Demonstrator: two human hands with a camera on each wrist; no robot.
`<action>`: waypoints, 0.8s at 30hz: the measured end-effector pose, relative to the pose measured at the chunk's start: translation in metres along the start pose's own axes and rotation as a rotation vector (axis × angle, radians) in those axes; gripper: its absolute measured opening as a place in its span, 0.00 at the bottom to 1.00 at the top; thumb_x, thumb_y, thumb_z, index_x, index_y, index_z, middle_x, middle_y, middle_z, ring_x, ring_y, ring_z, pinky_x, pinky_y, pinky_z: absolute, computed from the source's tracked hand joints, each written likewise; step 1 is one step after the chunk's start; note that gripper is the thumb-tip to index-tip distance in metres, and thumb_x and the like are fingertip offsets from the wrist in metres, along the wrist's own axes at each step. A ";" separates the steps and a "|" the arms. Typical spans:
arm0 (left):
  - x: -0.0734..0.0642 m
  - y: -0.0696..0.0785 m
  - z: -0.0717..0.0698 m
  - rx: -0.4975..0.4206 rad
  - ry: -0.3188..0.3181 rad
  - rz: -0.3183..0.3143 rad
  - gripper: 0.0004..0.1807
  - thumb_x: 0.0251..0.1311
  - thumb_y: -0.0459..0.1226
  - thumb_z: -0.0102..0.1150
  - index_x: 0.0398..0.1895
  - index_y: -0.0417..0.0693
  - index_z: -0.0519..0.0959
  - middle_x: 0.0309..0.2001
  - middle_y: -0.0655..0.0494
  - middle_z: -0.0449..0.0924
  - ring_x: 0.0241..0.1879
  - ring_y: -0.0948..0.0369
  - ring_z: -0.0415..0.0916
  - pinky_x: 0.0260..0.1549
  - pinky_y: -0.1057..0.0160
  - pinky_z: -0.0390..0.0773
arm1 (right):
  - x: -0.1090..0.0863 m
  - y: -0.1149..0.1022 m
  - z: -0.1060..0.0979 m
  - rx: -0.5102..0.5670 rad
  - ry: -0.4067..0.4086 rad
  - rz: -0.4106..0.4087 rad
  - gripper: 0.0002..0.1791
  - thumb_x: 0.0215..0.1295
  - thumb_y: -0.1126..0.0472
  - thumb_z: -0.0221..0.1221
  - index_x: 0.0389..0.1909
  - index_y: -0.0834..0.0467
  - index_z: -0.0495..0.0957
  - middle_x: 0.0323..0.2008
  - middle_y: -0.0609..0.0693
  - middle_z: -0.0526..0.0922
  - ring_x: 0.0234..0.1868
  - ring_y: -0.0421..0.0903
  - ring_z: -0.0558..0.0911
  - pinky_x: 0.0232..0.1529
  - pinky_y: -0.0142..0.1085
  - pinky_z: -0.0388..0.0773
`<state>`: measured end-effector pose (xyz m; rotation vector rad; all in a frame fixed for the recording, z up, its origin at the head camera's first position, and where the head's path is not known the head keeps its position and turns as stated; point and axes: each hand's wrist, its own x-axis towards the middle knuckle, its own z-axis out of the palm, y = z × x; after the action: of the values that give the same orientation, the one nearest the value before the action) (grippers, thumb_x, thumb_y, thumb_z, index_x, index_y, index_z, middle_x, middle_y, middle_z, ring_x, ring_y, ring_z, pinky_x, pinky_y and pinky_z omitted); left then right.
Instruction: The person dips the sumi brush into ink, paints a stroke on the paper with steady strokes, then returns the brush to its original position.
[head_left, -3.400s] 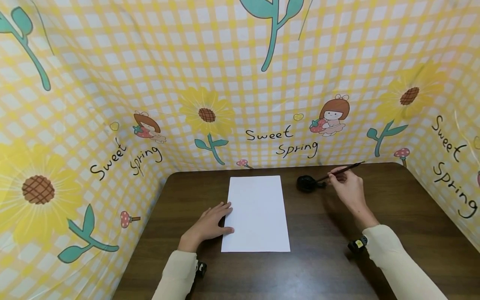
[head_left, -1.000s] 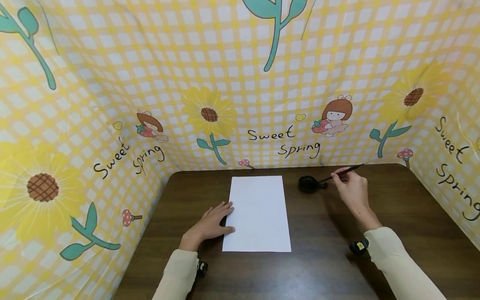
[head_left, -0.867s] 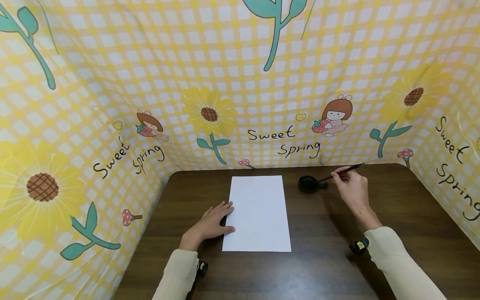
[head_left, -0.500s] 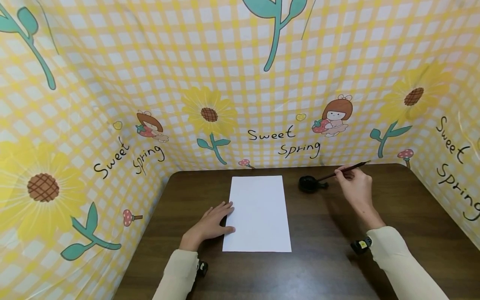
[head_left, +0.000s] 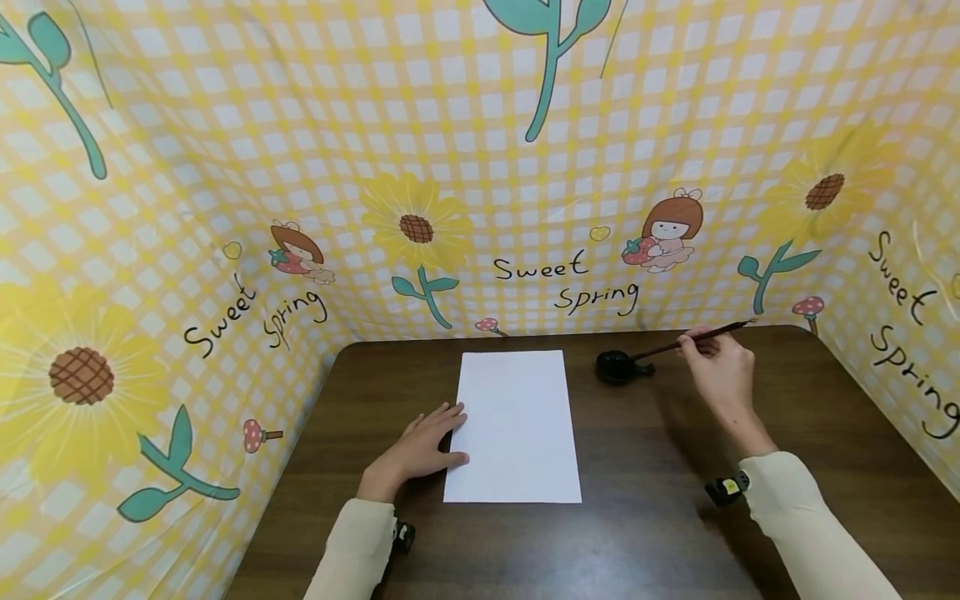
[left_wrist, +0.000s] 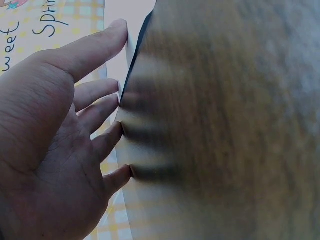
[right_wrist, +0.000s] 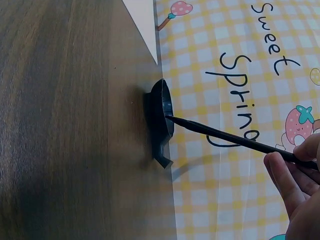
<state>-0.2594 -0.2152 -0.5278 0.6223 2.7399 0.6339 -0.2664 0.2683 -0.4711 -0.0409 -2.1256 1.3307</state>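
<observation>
My left hand (head_left: 416,446) lies with fingers spread at the left edge of a white sheet of paper (head_left: 517,425); its thumb and fingertips overlap that edge. In the left wrist view, the fingers (left_wrist: 105,142) stretch toward the table beside the paper. My right hand (head_left: 722,375) pinches the dark shaft of a writing brush (head_left: 660,350), held slanted with its bristle end down to the left. That black tip (right_wrist: 176,120) is at the rim of a small black ink dish (right_wrist: 159,112), which has a short handle-like part on one side.
A dark wood-grain table (head_left: 645,533) carries the paper and dish. Yellow checked cloth (head_left: 480,167) with flower prints and lettering rises behind the table and along both sides. A small black device (head_left: 726,490) sits at the right wrist, and another (head_left: 403,537) at the left.
My right hand has shifted slightly to the right with the brush, drawing its tip from inside the ink dish toward the rim. My left hand and the paper stay in place.
</observation>
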 end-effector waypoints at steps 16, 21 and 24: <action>-0.003 0.003 -0.002 -0.011 -0.007 0.007 0.42 0.69 0.50 0.69 0.82 0.47 0.67 0.86 0.52 0.56 0.87 0.47 0.46 0.82 0.32 0.45 | 0.002 0.006 -0.008 -0.027 0.011 0.032 0.09 0.75 0.65 0.63 0.44 0.69 0.85 0.40 0.68 0.90 0.31 0.18 0.83 0.34 0.15 0.80; -0.003 0.003 -0.003 -0.019 -0.008 0.011 0.42 0.70 0.51 0.68 0.82 0.46 0.66 0.86 0.51 0.56 0.87 0.46 0.46 0.82 0.31 0.44 | 0.003 0.006 -0.009 -0.044 0.015 0.018 0.11 0.75 0.63 0.63 0.43 0.69 0.85 0.38 0.68 0.90 0.30 0.17 0.82 0.33 0.15 0.79; -0.002 0.002 -0.003 -0.021 -0.009 0.011 0.42 0.70 0.51 0.68 0.82 0.46 0.66 0.86 0.51 0.56 0.87 0.47 0.46 0.81 0.31 0.45 | 0.003 0.005 -0.010 -0.055 0.011 0.013 0.11 0.75 0.63 0.63 0.44 0.69 0.85 0.39 0.69 0.90 0.29 0.16 0.81 0.33 0.15 0.79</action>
<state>-0.2576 -0.2155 -0.5237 0.6339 2.7194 0.6598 -0.2651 0.2802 -0.4702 -0.0843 -2.1557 1.2769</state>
